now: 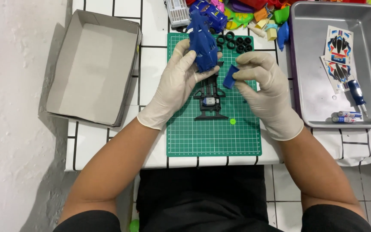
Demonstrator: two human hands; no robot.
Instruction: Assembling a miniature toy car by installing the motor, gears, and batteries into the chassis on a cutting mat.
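Observation:
My left hand point(172, 81), in a white glove, grips a blue toy car body shell point(202, 43) held tilted above the green cutting mat point(194, 133). Close beside it, my gloved right hand point(267, 88) pinches a small blue plastic part point(230, 77). Below and between both hands a black car chassis point(210, 101) with a small motor lies on the mat. A small bright green gear point(232, 121) rests just right of the chassis. Several black tyres point(237, 43) sit at the mat's far edge.
An open cardboard box lid point(93, 66) lies at the left. A metal tray point(314, 94) at the right holds sticker sheets point(338, 56), a blue screwdriver point(357, 93) and two batteries point(346, 117). Colourful toy parts point(258, 17) and another blue car point(213, 13) crowd the far edge.

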